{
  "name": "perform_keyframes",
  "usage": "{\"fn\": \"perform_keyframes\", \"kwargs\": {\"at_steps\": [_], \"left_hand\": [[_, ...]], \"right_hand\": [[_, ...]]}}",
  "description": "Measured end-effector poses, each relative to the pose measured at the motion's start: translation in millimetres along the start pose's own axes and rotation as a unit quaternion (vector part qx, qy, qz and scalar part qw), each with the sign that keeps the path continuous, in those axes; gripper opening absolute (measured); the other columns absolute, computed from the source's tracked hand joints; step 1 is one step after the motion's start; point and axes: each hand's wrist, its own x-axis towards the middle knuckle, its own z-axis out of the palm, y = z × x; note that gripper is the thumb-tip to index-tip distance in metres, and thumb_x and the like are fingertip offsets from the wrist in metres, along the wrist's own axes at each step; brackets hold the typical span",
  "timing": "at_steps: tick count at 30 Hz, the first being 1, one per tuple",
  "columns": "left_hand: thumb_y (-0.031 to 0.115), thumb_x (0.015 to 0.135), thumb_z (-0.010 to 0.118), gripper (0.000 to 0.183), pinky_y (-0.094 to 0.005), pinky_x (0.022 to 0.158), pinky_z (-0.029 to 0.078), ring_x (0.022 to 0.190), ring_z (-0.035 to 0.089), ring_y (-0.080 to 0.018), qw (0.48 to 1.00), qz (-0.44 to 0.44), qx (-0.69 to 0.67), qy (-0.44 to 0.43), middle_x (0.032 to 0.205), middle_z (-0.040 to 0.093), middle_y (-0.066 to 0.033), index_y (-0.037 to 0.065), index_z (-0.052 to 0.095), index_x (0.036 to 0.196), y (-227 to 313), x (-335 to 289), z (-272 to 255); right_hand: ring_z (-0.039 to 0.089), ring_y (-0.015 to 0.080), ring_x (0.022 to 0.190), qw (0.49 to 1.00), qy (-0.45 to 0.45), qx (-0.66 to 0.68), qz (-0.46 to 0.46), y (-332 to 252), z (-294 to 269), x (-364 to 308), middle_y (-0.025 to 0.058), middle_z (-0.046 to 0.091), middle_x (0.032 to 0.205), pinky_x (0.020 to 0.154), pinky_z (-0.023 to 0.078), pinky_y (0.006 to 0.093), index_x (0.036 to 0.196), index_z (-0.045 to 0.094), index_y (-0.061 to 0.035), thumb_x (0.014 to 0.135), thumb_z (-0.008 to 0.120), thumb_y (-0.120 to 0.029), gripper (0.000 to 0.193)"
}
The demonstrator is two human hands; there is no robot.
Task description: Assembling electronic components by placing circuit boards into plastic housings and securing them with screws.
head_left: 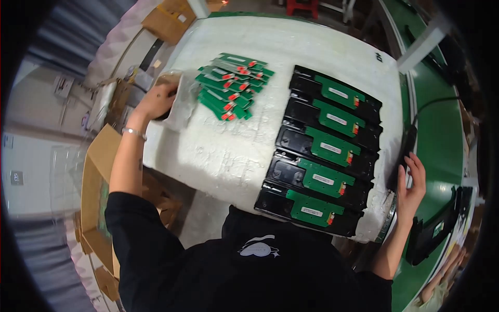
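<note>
While our left hand (pixel 155 102) dips into a white container (pixel 183 112), its grip and contents hidden, our right hand (pixel 410 191) meets a black corded tool (pixel 410 138), grip unclear. Five black housings (pixel 289 172) on our desk (pixel 221 153) each carry one white-labelled green board (pixel 323 151); uncounted loose boards (pixel 228 87) overlap nearby.

Free lane: bare white table padding (pixel 213 156) between the green circuit-board pile (pixel 214 100) and five black plastic housings (pixel 292 140), continuing along the far side.
Obstacle, left: white pouch (pixel 183 109), its mouth occupied by the left hand (pixel 157 100).
Obstacle, right: housings, close-set column, no gap for passage.
Obstacle, far right: black corded tool (pixel 409 143), just beside the right hand (pixel 410 190).
</note>
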Motion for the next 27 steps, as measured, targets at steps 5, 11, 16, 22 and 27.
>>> {"fn": "perform_keyframes", "kwargs": {"at_steps": [5, 11, 16, 22, 27], "left_hand": [[0.009, 0.075, 0.058, 0.026, -0.0308, 0.073, 0.046, 0.077, 0.062, -0.021, 0.997, -0.018, -0.072, 0.001, 0.086, 0.064, -0.0161, 0.001, 0.06, 0.1, 7, -1, 0], [0.01, 0.085, 0.056, 0.019, -0.0216, 0.065, 0.046, 0.071, 0.058, -0.009, 0.948, -0.155, -0.261, 0.101, 0.083, 0.065, -0.004, -0.004, 0.063, 0.096, 2, 3, 6], [0.013, 0.091, 0.045, 0.02, -0.0145, 0.042, 0.03, 0.049, 0.035, -0.0023, 0.754, -0.264, -0.6, 0.035, 0.066, 0.045, 0.0054, 0.002, 0.055, 0.105, -20, 14, 6], [0.015, 0.095, 0.039, 0.02, -0.0159, 0.036, 0.019, 0.047, 0.024, -0.0043, 0.471, -0.261, -0.842, 0.02, 0.059, 0.029, 0.0045, 0.0, 0.051, 0.095, -19, 6, -4], [0.007, 0.093, 0.039, 0.021, -0.0227, 0.063, 0.045, 0.075, 0.05, -0.0184, 0.303, -0.147, -0.933, 0.127, 0.088, 0.05, -0.0134, -0.008, 0.044, 0.107, -46, -7, 6]], "right_hand": [[0.053, 0.0275, 0.103, 0.999, 0.002, -0.035, 0.006, 11, 6, 13, 0.012, 0.056, 0.112, 0.088, 0.042, 0.0336, 0.102, 0.06, -0.0026, 0.077, 0.062, -0.006, 0.025], [0.054, 0.0273, 0.093, 0.987, 0.016, -0.07, 0.141, 39, 21, 26, 0.0156, 0.054, 0.105, 0.08, 0.045, 0.0345, 0.118, 0.049, -0.0033, 0.075, 0.068, -0.019, 0.05], [0.055, 0.0171, 0.075, 0.943, -0.106, 0.02, 0.315, 89, 28, 39, 0.0101, 0.055, 0.081, 0.067, 0.045, 0.0277, 0.12, 0.045, 0.0048, 0.066, 0.071, -0.031, 0.07], [0.049, 0.0142, 0.062, 0.807, -0.104, 0.39, 0.431, 64, 5, 46, 0.0047, 0.049, 0.073, 0.057, 0.042, 0.0256, 0.107, 0.049, 0.0031, 0.065, 0.061, -0.009, 0.045], [0.046, 0.0146, 0.074, 0.782, 0.006, 0.614, 0.103, 8, -30, 48, 0.0078, 0.044, 0.091, 0.067, 0.04, 0.026, 0.122, 0.036, -0.0033, 0.067, 0.059, -0.001, 0.06]]}}
